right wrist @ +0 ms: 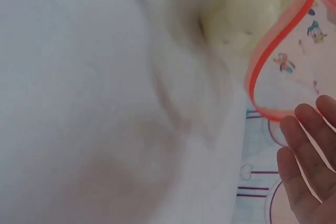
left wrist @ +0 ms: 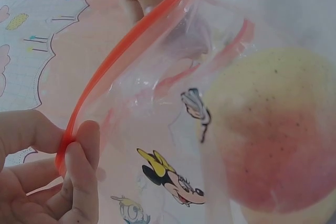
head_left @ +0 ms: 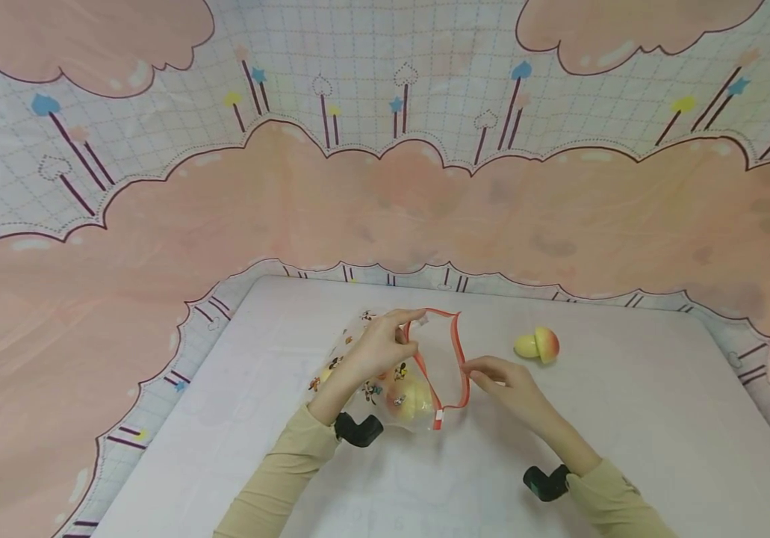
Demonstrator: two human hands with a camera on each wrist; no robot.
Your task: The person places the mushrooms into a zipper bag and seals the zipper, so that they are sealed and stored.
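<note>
A clear zip bag point(head_left: 371, 390) printed with small cartoon figures lies on its side, its orange-edged mouth spread wide. My left hand point(head_left: 378, 347) pinches the orange zip strip point(left wrist: 121, 51) between thumb and fingers, as the left wrist view shows close up. At the opposite side of the mouth is my right hand point(head_left: 508, 385), its fingertips right at the orange rim. Its fingers point(right wrist: 310, 140) are mostly straight in the right wrist view. Inside the bag, a yellow-and-red mushroom-shaped piece point(left wrist: 283, 140) shows through the plastic, with more yellow beside it.
Another mushroom-shaped piece point(head_left: 538, 345), yellow with a reddish cap, lies on the white table point(head_left: 626, 388) to the right of the bag. Behind the table hangs a patterned cloth point(head_left: 425, 202). Black camera mounts point(head_left: 546, 483) stick out from both wrists.
</note>
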